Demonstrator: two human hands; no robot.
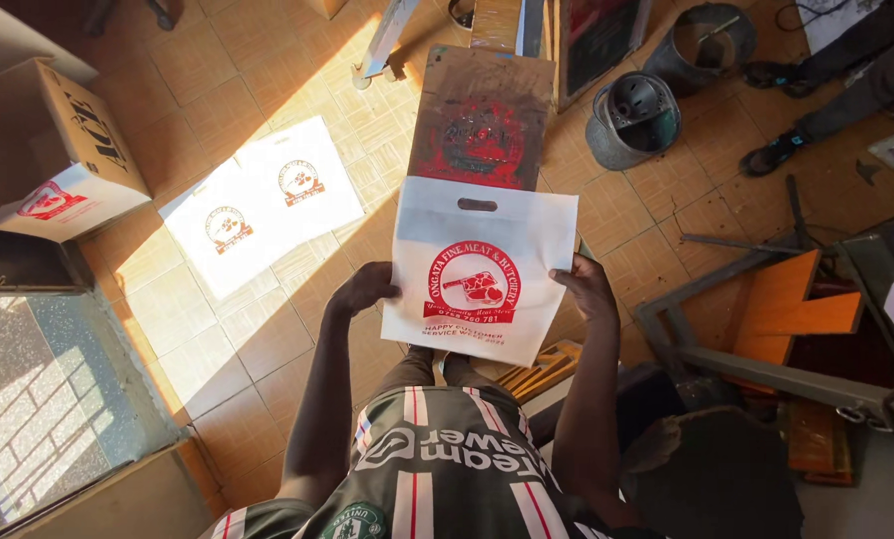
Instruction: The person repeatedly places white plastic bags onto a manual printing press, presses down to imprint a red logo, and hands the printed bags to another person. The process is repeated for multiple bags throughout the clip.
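Observation:
I hold a white fabric bag (479, 255) with a red round print and a slot handle flat in front of me. My left hand (364, 289) grips its left edge and my right hand (587, 287) grips its right edge. Just beyond the bag lies a brown wooden board (482, 115) stained with the same red print. Two more printed white bags (257, 205) lie spread on the tiled floor to the left, in a patch of sunlight.
A cardboard box (52, 150) stands at the far left. A dark bucket (628, 118) and a second pail (706, 45) sit at the upper right, near another person's legs and shoes (816, 90). An orange wooden frame (766, 309) is on the right.

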